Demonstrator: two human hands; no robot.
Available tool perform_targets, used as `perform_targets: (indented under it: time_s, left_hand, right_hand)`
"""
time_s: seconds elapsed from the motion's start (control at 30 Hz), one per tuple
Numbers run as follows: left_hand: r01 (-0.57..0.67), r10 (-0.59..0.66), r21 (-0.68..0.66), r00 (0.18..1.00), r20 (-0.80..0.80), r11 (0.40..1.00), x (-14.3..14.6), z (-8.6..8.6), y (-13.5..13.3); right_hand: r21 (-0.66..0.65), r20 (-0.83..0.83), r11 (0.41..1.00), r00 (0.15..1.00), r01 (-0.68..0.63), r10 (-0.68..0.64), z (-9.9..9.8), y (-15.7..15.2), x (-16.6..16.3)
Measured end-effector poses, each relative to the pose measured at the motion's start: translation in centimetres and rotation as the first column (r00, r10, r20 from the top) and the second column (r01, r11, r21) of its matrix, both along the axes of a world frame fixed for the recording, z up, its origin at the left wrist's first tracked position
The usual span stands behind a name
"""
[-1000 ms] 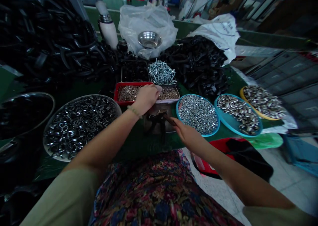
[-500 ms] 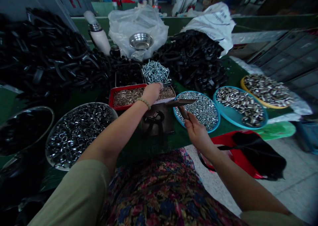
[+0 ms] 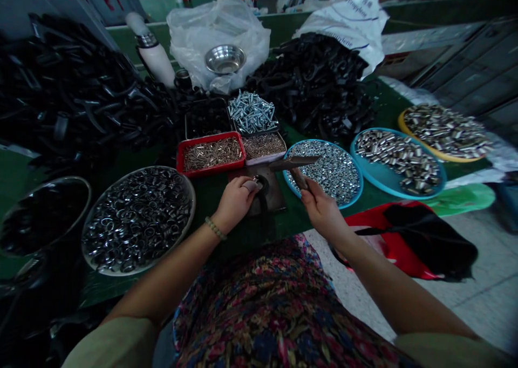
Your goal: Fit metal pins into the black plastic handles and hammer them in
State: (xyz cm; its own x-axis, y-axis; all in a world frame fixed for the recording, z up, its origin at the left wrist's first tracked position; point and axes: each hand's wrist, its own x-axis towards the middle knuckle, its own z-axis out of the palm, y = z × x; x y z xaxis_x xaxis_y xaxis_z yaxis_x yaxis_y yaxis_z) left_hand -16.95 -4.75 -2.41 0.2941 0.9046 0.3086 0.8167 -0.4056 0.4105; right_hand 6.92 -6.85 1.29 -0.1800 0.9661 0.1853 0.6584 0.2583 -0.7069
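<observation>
My right hand [image 3: 326, 209] is wrapped round the wooden handle of a hammer [image 3: 297, 164], whose dark head is raised beside the plate. On a dark metal plate [image 3: 275, 195] lies a black curved part [image 3: 263, 202], with a ring-like end and a bit of shiny metal at its top. My left hand [image 3: 237, 202] is over that end with its fingertips pinched together. Whatever small thing may be between those fingertips is hidden. Behind the plate stand a red tray [image 3: 243, 151] of small pins and a pale tray [image 3: 265, 158] of tiny metal pieces.
Blue basins [image 3: 361, 192] [image 3: 404, 191] and a yellow basin [image 3: 465, 156] of metal parts stand to the right. Bright screws [image 3: 251, 111] fill a tray behind. A round tray [image 3: 193, 206] of rings is at left. Black parts [image 3: 319, 84] are heaped behind, near a flask [image 3: 156, 60].
My left hand has come back from the pale tray of tiny pieces to the black part on the plate. The hammer stays raised in my right hand. The view has shifted slightly.
</observation>
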Motion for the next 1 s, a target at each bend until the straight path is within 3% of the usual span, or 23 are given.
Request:
perform_targets:
  time_s: [0.17,0.37,0.5,0.63,0.73,0.83,1.0]
  left_hand:
    - [0.058,-0.057,0.000,0.981,-0.187,0.998,-0.2,0.5,-0.3]
    - [0.097,-0.109,-0.055,0.949,-0.297,0.994,0.1,0.7,-0.6]
    - [0.081,-0.100,-0.106,0.976,-0.195,0.991,-0.1,1.3,-1.4]
    - [-0.091,0.094,-0.107,0.995,0.026,0.990,-1.3,1.8,-4.2]
    - [-0.139,0.137,-0.115,0.990,-0.021,0.984,-2.2,1.4,-6.5]
    - [-0.107,0.092,-0.159,0.991,-0.099,0.981,-2.3,0.5,-7.4]
    - [-0.122,0.105,-0.210,0.990,-0.089,0.970,-1.3,0.9,-7.9]
  right_hand:
    - [-0.035,0.016,0.999,1.000,0.008,-0.007,0.1,-0.3,0.0]
    - [-0.031,0.014,1.000,1.000,-0.001,0.001,-0.1,-0.5,0.2]
    - [-0.050,0.054,0.996,0.996,-0.071,0.074,0.4,-0.7,-0.4]
    - [-0.037,0.079,0.980,0.977,-0.194,0.196,1.6,-1.4,-1.4]
    - [-0.034,0.155,0.972,0.960,-0.231,0.233,1.9,-1.6,-2.0]
    - [-0.156,0.288,0.952,0.910,-0.263,0.299,2.2,-1.3,-2.5]
    - [-0.076,0.259,0.962,0.927,-0.260,0.271,2.1,-1.0,-3.0]
